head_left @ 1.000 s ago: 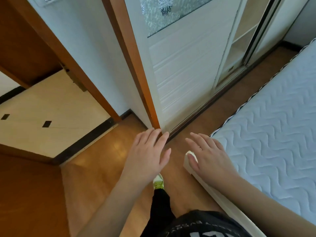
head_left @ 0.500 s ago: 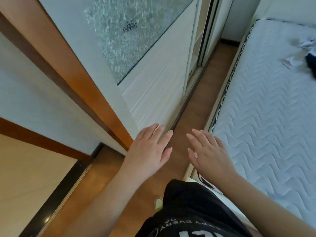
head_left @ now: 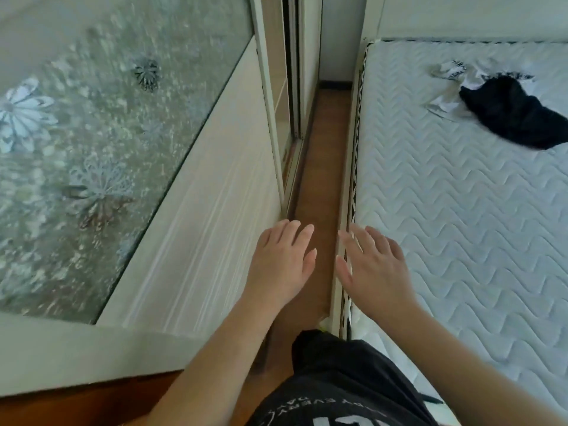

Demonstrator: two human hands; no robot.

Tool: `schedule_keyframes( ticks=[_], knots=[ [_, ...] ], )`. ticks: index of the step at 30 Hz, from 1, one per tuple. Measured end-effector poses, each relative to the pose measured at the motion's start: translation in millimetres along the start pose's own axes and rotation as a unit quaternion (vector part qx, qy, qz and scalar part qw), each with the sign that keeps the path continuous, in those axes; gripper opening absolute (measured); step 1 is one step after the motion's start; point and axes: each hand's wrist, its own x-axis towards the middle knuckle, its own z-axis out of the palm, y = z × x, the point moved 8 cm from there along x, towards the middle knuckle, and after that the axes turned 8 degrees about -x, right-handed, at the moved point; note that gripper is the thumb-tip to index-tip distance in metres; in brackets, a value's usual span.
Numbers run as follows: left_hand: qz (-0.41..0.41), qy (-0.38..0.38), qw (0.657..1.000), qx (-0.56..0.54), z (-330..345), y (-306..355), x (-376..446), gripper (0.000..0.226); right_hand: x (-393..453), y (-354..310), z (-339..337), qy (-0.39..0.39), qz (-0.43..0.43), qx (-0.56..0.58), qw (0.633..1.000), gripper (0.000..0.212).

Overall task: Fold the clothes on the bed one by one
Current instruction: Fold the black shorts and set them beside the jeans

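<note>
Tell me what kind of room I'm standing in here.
Most likely a bedroom. A bed with a bare quilted mattress fills the right side, black and white clothes lie crumpled on it, and a sliding-door wardrobe with frosted floral glass lines the left of a narrow wooden floor.

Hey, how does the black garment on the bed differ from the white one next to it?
The black garment is plain and dark, bunched in one compact heap; the white garment is pale with dark printed markings and spreads out flatter in crumpled strips. The black one lies partly over the white one, which pokes out on its left and far sides. Both sit unfolded on the mattress, well beyond the open left hand and right hand.
</note>
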Motion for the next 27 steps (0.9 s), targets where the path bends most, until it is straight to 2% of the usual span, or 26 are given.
schedule_keyframes(
  ticks=[9,14,19,22,27],
  knots=[
    [0.048,-0.004,0.999,-0.008,-12,17,196,0.049,140,95,-2,0.004,0.067,0.002,0.998,0.051],
    [0.103,-0.017,0.994,0.012,-26,42,272,0.05,203,144,-7,0.013,0.112,0.003,0.994,0.043],
    [0.166,-0.024,0.985,0.043,-36,58,339,0.053,257,185,-21,0.043,0.174,0.04,0.983,0.047],
    [0.199,-0.039,0.978,0.041,-28,76,392,0.054,283,210,-23,0.032,0.206,0.048,0.977,0.054],
    [0.277,-0.064,0.959,0.006,-3,121,488,0.052,322,266,-14,-0.005,0.274,0.033,0.961,0.052]
  ],
)
